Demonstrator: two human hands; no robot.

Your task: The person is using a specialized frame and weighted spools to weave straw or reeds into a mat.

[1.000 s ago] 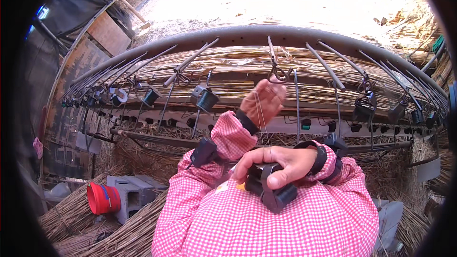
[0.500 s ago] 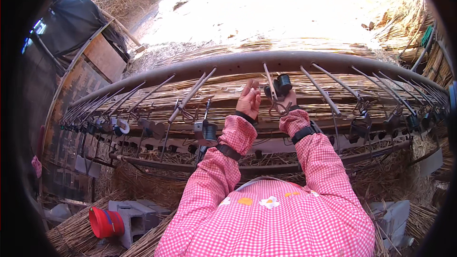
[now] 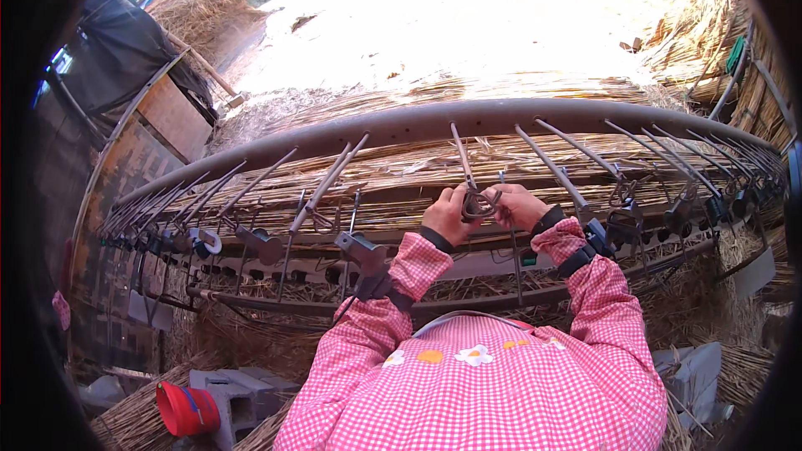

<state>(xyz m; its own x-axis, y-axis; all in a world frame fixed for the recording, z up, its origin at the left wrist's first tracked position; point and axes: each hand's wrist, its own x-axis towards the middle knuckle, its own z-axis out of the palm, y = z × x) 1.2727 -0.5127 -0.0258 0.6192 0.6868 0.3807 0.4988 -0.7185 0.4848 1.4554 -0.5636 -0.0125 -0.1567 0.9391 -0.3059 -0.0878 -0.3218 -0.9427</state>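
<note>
A brown metal rod [image 3: 464,157] hangs from the long pipe in front of me, ending in a curled wire loop [image 3: 479,205]. My left hand [image 3: 448,215] is closed at the left side of this loop, its fingertips pressed against it. On the loop's other side my right hand [image 3: 520,206] has its fingers pinched together; whatever they hold is too small to make out. Below the right hand a small dark green piece [image 3: 528,258] shows, partly hidden. Left of my hands, a metal holder [image 3: 361,252] hangs beside my left wrist.
The long curved pipe [image 3: 409,121] crosses the view, carrying several rods with spools and holders. Behind it lie layered reeds [image 3: 401,171]. A lower bar [image 3: 451,305] runs beneath. At the lower left stand a red bucket [image 3: 185,409] and grey blocks [image 3: 238,405].
The dark spool that was by my right hand behind the rod is no longer seen there. Both hands have come lower and nearer, onto the wire loop.
</note>
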